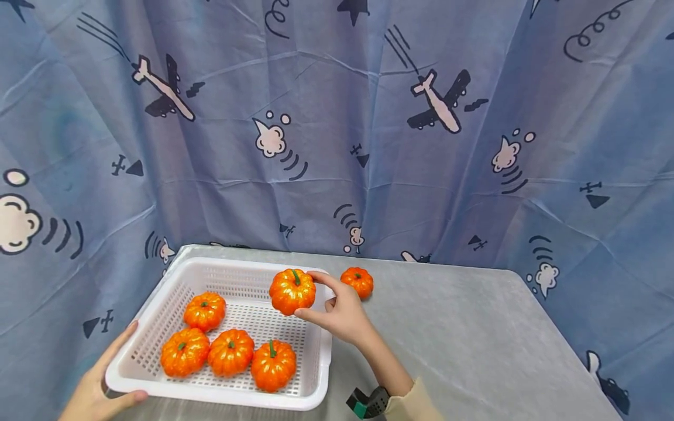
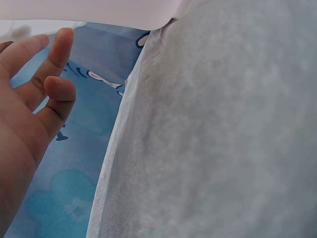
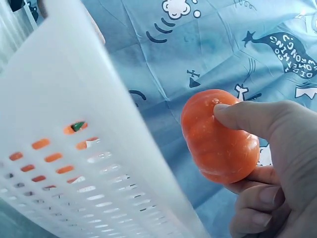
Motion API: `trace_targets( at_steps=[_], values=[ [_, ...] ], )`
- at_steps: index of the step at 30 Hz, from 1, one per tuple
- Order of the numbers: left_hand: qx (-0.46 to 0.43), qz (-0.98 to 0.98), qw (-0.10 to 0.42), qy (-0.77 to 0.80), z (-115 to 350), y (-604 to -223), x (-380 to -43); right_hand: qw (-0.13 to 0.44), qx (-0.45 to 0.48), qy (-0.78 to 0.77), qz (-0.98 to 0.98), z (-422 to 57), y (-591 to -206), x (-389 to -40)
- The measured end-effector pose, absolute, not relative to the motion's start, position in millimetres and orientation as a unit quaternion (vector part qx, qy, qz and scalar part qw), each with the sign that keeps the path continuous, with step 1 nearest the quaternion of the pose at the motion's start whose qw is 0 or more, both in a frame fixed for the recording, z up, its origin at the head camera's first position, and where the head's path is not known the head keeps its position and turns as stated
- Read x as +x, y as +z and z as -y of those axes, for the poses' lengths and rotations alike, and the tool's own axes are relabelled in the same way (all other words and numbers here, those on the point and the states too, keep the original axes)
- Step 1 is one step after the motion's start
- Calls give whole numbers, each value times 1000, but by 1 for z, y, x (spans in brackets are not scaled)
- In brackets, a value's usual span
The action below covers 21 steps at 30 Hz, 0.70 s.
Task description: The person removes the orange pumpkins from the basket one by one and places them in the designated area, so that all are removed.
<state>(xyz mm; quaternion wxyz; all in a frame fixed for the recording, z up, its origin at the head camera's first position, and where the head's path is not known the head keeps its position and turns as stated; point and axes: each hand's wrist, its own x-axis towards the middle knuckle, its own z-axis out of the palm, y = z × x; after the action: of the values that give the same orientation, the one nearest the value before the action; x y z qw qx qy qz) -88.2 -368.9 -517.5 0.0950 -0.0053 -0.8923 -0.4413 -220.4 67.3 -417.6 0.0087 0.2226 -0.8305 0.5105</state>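
In the head view, my right hand (image 1: 342,310) pinches a small orange pumpkin (image 1: 292,291) with a green stem, above the right end of a white plastic basket (image 1: 237,400). The right wrist view shows the thumb pressed on the side of this pumpkin (image 3: 213,144), with fingers on its far side. My left hand (image 1: 100,380) holds the basket at its near left corner, thumb at the front rim and fingers along the left side. Inside the basket lie several orange pumpkins (image 1: 230,352). Another pumpkin (image 1: 357,283) rests on the table, just beyond my right hand.
A grey cloth-covered table (image 1: 463,339) stretches to the right of the basket. Behind it hangs a blue curtain (image 1: 326,193) printed with planes and clouds. The table's left edge (image 2: 111,163) shows in the left wrist view.
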Motion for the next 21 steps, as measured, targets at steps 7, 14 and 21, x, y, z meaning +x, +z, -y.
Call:
trace_targets(
  at_steps=[7, 14, 21],
  values=[
    [-1, 892, 90, -444, 369, -517, -89, 3, 211, 525, 825, -71, -422, -217],
    [-15, 889, 105, -446, 368, -518, -87, 18, 207, 519, 829, -73, -428, -222],
    [-16, 886, 107, -451, 367, -515, -86, 66, 174, 511, 839, -88, -436, -237]
  ],
)
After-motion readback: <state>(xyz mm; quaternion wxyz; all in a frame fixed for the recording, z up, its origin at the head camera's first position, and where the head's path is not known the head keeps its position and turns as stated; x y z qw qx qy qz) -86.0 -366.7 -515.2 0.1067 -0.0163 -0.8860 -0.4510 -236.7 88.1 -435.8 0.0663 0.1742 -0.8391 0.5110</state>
